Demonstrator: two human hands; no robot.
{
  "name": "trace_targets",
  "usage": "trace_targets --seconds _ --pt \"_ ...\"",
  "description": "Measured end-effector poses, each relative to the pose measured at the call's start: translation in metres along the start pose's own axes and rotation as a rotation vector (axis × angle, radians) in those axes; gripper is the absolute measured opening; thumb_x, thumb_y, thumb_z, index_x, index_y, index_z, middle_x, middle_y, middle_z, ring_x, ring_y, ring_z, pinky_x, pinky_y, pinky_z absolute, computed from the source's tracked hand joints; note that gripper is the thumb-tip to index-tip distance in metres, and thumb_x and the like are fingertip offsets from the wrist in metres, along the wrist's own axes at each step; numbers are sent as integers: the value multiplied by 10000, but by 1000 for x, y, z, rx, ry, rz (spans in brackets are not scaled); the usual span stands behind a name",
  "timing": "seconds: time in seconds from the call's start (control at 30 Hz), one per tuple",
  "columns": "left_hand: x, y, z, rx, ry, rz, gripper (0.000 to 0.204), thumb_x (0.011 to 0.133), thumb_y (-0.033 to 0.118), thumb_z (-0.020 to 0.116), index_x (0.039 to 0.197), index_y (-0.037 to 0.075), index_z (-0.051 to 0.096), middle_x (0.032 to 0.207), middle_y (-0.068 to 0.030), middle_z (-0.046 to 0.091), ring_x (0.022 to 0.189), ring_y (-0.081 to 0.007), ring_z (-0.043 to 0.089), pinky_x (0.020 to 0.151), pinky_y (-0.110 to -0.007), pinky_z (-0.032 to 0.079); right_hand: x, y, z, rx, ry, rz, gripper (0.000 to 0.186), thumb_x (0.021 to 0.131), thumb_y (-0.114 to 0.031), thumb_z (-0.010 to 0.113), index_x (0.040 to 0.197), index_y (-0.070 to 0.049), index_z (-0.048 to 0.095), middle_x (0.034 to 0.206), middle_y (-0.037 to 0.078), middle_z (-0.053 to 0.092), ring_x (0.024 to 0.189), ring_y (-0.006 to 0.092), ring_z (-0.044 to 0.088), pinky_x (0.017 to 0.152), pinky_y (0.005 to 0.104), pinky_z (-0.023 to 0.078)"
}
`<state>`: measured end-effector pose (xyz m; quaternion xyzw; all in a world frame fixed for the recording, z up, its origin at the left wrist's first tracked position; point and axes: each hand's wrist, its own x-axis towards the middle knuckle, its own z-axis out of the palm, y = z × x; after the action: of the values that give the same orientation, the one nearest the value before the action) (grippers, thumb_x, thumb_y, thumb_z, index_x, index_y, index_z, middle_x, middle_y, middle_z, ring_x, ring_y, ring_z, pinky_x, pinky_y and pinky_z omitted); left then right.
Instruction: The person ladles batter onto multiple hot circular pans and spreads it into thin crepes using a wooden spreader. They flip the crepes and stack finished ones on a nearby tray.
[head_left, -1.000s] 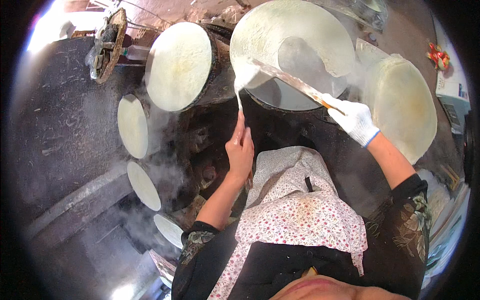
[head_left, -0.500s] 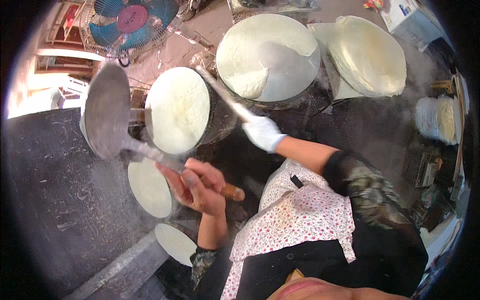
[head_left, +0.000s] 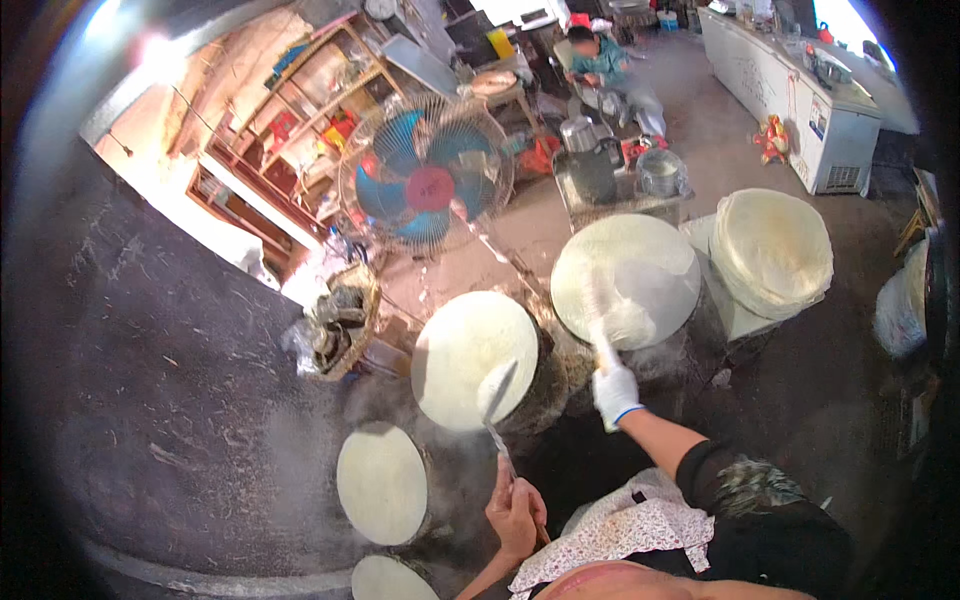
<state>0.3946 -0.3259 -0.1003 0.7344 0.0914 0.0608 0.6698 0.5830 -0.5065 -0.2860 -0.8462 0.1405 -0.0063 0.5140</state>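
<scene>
My bare left hand [head_left: 516, 510] is closed round the handle of a large metal ladle [head_left: 499, 390]. The ladle's bowl is tilted low over a round griddle [head_left: 460, 345] coated with pale batter. My right hand [head_left: 614, 395], in a white glove, grips a pale stick-like spreader [head_left: 604, 345], its far end blurred. This end reaches a second round griddle [head_left: 665, 285], where pale batter covers part of the grey surface and a lump of batter [head_left: 630, 325] lies beside the spreader. Steam blurs that surface.
A stack of thin round flatbreads [head_left: 770, 250] stands right of the griddles. Two more pale-coated griddles, one an upright-looking oval [head_left: 382, 485], lie at the lower left. Beyond are a blue-bladed fan [head_left: 425, 180], a metal pot [head_left: 660, 172], a white chest freezer [head_left: 790, 100] and a seated person [head_left: 610, 75].
The ladle has swung from the left down to the nearer griddle. My right hand has brought the spreader onto the second griddle. The view has tilted up, showing more of the room.
</scene>
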Motion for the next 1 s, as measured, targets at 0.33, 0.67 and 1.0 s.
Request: trace_targets --seconds 0.33,0.67,1.0 --pt "-10 -22 -6 -128 -110 -97 562 1108 49 461 1655 77 334 678 -23 559 473 -74 465 441 -239 408 -12 27 -53 -19 84 145 646 992 -197 530 1599 -370 392 882 315 701 831 511 691 736 622 521" --pt "-33 -20 73 -136 -40 -135 578 1086 23 474 1647 46 336 643 -8 526 447 -52 432 413 -204 370 -27 62 -118 -17 102 -128 555 1015 -166 558 1554 -293 514 890 239 734 684 374 705 669 503 569" --pt "-52 -12 133 -119 -19 -53 581 1105 40 461 1663 82 306 662 -16 529 451 -53 440 403 -216 384 -7 90 -185 10 43 -10 497 1008 -266 586 1502 -316 563 1259 185 704 1128 415 677 944 494 553"
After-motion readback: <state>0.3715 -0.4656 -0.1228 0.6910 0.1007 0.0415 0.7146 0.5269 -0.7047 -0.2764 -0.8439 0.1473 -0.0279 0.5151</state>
